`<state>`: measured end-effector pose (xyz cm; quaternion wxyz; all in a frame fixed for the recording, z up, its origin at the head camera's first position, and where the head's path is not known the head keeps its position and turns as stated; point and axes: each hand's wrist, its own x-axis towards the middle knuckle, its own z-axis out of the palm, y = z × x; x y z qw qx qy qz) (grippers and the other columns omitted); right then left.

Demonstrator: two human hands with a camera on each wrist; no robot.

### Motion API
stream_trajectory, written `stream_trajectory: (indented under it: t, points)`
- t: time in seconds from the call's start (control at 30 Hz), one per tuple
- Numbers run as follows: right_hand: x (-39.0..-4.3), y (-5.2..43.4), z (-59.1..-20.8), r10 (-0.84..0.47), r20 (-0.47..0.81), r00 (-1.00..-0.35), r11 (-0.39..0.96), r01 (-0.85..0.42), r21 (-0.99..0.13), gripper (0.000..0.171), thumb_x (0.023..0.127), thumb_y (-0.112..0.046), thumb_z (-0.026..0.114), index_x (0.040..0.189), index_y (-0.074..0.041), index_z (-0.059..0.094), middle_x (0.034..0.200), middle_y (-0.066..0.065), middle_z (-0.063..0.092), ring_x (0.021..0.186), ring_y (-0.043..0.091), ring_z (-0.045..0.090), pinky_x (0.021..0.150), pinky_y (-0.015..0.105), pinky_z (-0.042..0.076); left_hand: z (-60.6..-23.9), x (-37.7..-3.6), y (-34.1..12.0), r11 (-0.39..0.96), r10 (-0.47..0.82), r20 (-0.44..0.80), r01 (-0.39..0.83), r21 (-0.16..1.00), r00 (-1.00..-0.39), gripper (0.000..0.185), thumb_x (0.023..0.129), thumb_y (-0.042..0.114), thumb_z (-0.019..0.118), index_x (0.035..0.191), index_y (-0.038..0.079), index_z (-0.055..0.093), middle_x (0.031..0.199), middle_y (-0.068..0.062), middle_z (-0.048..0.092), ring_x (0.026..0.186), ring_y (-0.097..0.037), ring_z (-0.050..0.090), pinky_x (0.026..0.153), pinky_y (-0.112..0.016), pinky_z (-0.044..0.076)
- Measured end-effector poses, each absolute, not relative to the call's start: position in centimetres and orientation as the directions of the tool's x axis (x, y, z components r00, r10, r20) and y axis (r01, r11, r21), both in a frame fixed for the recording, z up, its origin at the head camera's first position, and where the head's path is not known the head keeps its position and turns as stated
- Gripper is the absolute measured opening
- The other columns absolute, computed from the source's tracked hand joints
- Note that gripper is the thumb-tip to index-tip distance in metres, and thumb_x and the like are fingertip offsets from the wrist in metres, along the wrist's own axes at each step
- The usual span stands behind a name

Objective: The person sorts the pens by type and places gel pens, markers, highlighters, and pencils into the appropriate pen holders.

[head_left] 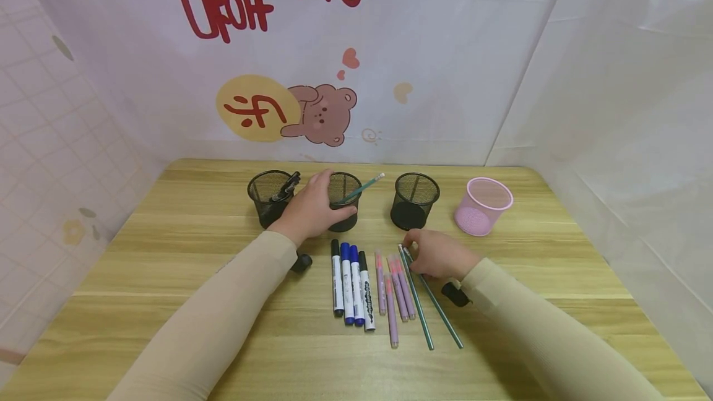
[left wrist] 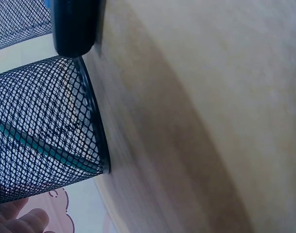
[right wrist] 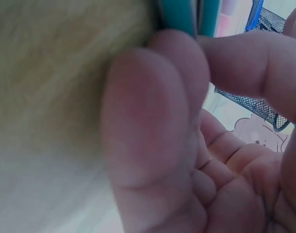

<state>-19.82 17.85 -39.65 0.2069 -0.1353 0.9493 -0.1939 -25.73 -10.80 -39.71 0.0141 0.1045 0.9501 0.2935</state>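
Note:
My left hand [head_left: 316,203] grips the middle black mesh cup [head_left: 351,183] from its left side, thumb along the front. A green pencil [head_left: 364,188] leans out of that cup, and it shows through the mesh [left wrist: 41,145] in the left wrist view. My right hand [head_left: 426,251] lies curled over the far ends of two green pencils [head_left: 421,317] on the wooden table [head_left: 223,327]. Its fingertips [right wrist: 152,121] close beside the teal shafts [right wrist: 179,14], pinching one pencil.
Three blue and black markers [head_left: 350,283] and several pink pens [head_left: 392,293] lie side by side left of the pencils. A black mesh cup [head_left: 266,198] with dark pens, another black mesh cup [head_left: 414,201] and a pink mesh cup [head_left: 483,206] stand in the back row.

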Motion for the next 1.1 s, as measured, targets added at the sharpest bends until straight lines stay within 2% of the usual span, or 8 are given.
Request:
stream_trajectory:
  t: [0.27, 0.6, 1.1]
  points:
    - [-19.81, 18.26, -39.66, -0.384, -0.280, -0.880, 0.854, -0.223, -0.469, 0.039, 0.084, -0.005, 0.075, 0.121, -0.008, 0.061, 0.073, 0.001, 0.066, 0.053, 0.011, 0.061, 0.055, 0.026, 0.049, -39.67, -25.67, -10.79, 0.805, 0.209, 0.032, 0.191, 0.562, -0.977, 0.112, 0.087, 0.071, 0.073, 0.168, 0.014, 0.021, 0.172, -0.014, 0.029, 0.154, -0.037, 0.041, 0.121, -0.059, 0.041]
    - [-20.03, 18.42, -39.48, -0.404, -0.241, -0.883, 0.816, -0.228, -0.531, 0.036, 0.085, -0.001, 0.072, 0.119, -0.008, 0.061, 0.075, 0.001, 0.065, 0.053, 0.010, 0.059, 0.052, 0.025, 0.048, -39.66, -25.69, -10.78, 0.807, 0.209, 0.028, 0.189, 0.559, -0.978, 0.113, 0.086, 0.073, 0.072, 0.168, 0.014, 0.021, 0.172, -0.014, 0.028, 0.153, -0.038, 0.042, 0.120, -0.059, 0.042]
    - [-20.27, 18.60, -39.20, -0.416, -0.170, -0.893, 0.765, -0.243, -0.596, 0.041, 0.086, -0.002, 0.074, 0.123, -0.004, 0.059, 0.078, 0.002, 0.069, 0.057, 0.010, 0.061, 0.057, 0.029, 0.050, -39.82, -25.70, -10.78, 0.806, 0.205, 0.036, 0.190, 0.561, -0.978, 0.110, 0.087, 0.070, 0.073, 0.167, 0.014, 0.022, 0.172, -0.013, 0.029, 0.153, -0.037, 0.042, 0.120, -0.059, 0.042]
